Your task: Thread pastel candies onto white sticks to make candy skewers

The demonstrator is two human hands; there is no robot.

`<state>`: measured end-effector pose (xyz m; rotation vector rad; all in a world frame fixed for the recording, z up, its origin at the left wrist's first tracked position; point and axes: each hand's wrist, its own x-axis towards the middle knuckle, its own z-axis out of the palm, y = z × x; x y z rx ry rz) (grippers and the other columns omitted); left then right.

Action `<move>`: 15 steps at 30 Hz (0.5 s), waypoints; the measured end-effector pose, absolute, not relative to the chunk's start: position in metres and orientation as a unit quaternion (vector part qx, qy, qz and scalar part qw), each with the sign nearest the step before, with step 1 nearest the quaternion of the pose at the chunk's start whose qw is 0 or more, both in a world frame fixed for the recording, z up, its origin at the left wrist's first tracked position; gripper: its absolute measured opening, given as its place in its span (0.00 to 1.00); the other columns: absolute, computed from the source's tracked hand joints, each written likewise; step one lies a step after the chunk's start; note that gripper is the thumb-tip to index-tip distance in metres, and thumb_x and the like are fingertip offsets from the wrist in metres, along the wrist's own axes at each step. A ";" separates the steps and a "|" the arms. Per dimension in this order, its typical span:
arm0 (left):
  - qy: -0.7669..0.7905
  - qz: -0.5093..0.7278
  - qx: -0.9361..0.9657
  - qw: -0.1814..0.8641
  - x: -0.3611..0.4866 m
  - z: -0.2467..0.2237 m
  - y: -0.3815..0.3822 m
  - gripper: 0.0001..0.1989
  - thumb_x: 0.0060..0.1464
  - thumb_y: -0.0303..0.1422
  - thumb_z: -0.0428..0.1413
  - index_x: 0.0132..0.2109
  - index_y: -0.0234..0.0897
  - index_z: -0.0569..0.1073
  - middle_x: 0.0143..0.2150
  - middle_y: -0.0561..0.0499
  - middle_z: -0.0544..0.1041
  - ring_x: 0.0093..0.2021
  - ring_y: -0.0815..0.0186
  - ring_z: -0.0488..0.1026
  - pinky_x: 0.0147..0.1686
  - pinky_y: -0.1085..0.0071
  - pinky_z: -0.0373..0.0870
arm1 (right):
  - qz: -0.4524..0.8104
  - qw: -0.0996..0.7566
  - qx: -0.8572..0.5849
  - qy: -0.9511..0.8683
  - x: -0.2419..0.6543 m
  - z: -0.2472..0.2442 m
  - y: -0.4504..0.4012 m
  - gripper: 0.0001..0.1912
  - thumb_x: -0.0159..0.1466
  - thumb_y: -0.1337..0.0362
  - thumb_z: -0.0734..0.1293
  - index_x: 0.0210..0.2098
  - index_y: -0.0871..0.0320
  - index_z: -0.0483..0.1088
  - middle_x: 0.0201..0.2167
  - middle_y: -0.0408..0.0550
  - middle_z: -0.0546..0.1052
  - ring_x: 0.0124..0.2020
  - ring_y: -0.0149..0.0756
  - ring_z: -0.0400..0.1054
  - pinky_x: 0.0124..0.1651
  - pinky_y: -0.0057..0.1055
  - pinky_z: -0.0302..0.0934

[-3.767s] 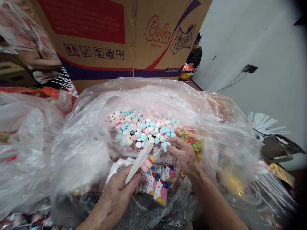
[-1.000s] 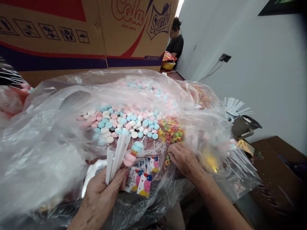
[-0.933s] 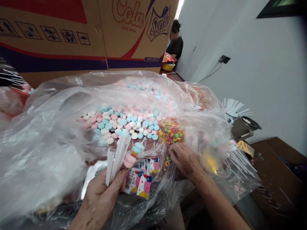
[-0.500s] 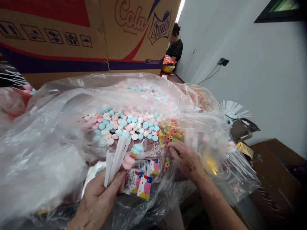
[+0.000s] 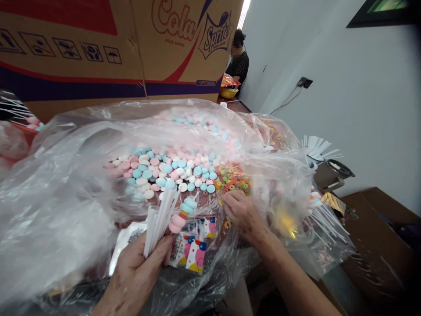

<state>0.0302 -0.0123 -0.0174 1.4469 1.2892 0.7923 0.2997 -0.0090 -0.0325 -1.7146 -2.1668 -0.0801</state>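
Note:
My left hand is closed around a bundle of white sticks that fan upward. With them is a candy skewer, a stick threaded with pink and blue candies and small coloured rings between them. My right hand has its fingers pinched at the near edge of a pile of small ring candies, coloured red, yellow and green. Whatever lies between its fingertips is too small to make out. Left of the rings spreads a heap of pink, blue and white oval candies.
Clear plastic bags surround the candies. Printed wrappers lie between my hands. A large carton stands behind. At right are a mug, a bunch of white sticks and finished skewers. A person sits at the back.
My right hand has shifted left, from the ring pile towards the candy skewer, its fingers still pinched. My left hand keeps its hold on the sticks. The view has shifted slightly.

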 end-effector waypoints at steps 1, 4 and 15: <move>0.532 0.330 0.600 0.498 0.031 -0.016 -0.012 0.19 0.54 0.39 0.55 0.18 0.40 0.68 0.16 0.59 0.61 0.18 0.69 0.56 0.18 0.73 0.52 | -0.033 0.153 -0.608 -0.778 0.299 -0.035 -0.007 0.09 0.66 0.73 0.60 0.36 0.57 0.71 0.35 0.49 0.75 0.41 0.38 0.68 0.48 0.32 0.63; 0.532 0.341 0.599 0.492 0.032 -0.012 -0.012 0.18 0.53 0.39 0.55 0.17 0.40 0.68 0.16 0.58 0.61 0.19 0.68 0.58 0.19 0.73 0.54 | -0.048 0.092 -0.604 -0.790 0.301 -0.041 -0.002 0.11 0.65 0.75 0.60 0.32 0.57 0.70 0.33 0.48 0.75 0.40 0.38 0.67 0.47 0.32 0.62; 0.490 0.281 0.650 0.509 0.036 -0.015 -0.009 0.16 0.56 0.40 0.53 0.22 0.41 0.68 0.19 0.58 0.67 0.22 0.66 0.64 0.24 0.74 0.59 | 0.349 0.514 -0.595 -0.511 0.283 -0.026 -0.001 0.03 0.59 0.64 0.68 0.33 0.56 0.71 0.27 0.41 0.74 0.24 0.28 0.63 0.27 0.26 0.57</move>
